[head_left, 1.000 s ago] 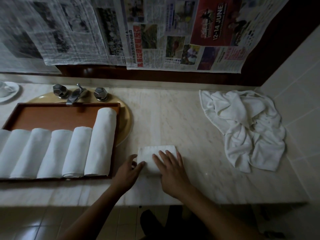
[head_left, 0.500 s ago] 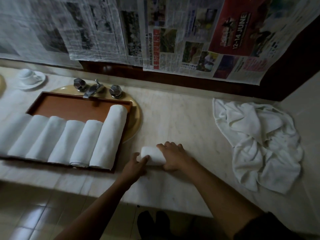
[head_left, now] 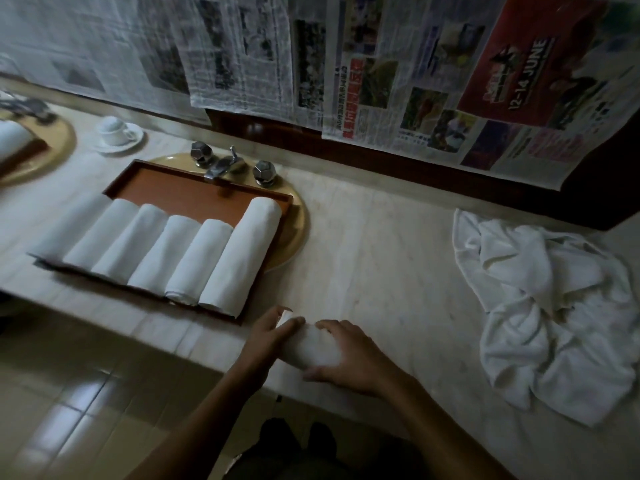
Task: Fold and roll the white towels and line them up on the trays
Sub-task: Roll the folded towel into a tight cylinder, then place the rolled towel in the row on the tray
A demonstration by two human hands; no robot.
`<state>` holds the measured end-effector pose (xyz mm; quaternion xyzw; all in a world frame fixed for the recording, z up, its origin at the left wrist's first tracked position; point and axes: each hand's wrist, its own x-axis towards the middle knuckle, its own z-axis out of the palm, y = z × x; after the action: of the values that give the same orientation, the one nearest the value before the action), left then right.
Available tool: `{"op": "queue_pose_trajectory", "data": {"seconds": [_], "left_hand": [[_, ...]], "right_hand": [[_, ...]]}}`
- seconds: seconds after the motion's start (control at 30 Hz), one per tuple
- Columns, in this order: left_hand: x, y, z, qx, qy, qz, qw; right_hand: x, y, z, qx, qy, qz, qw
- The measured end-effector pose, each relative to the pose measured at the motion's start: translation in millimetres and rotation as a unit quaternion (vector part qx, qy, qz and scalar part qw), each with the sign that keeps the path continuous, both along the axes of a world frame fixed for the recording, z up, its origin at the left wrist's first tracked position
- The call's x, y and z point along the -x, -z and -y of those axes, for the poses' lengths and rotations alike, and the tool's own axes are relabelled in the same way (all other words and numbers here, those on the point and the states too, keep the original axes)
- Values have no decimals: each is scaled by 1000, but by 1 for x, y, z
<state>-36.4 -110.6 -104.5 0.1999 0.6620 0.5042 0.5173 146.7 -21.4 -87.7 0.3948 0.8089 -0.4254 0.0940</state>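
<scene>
Towel roll [head_left: 313, 345] on marble counter [head_left: 381, 258]

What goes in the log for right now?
left hand, right hand: grip rolled towel | tray: six rolls | pile: unfolded

My left hand [head_left: 268, 336] and right hand [head_left: 349, 362] grip a rolled white towel [head_left: 311, 344] at the near edge of the pale tabletop [head_left: 381, 254], near a wooden tray [head_left: 194, 192] holding six rolled towels [head_left: 180, 258]. A heap of unfolded towels [head_left: 547, 306] lies well apart on my right.
</scene>
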Motion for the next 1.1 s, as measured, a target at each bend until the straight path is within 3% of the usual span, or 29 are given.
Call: {"op": "queue_pose_trajectory", "data": {"seconds": [0.1,0.2,0.3,0.37,0.47,0.57,0.67,1.0,1.1], "left_hand": [[16,-21,12,-44,1,-7,999],[30,-42,21,-98,-6,-12,995],[44,-59,29,-130,-1,-52,990],[55,-64,35,-138,-8,-78,987],[76,-64,46,-117,-77,-68,988],[105,-66,60,-111,-125,-24,986],[143,-74,79,-102,-148,31,983],[274,-98,147,-117,60,-71,989],[304,-105,145,-118,56,-92,987]], "right_hand": [[-7,-14,1,128,143,-108,976],[-3,-19,4,276,276,-146,909],[13,-31,15,433,317,-199,820],[29,-45,21,437,333,-250,797],[58,-61,28,321,341,-286,836],[87,-71,44,214,243,-295,899],[120,-77,68,129,191,-287,930],[239,-72,127,98,316,-310,891],[267,-73,121,89,316,-308,893]]}}
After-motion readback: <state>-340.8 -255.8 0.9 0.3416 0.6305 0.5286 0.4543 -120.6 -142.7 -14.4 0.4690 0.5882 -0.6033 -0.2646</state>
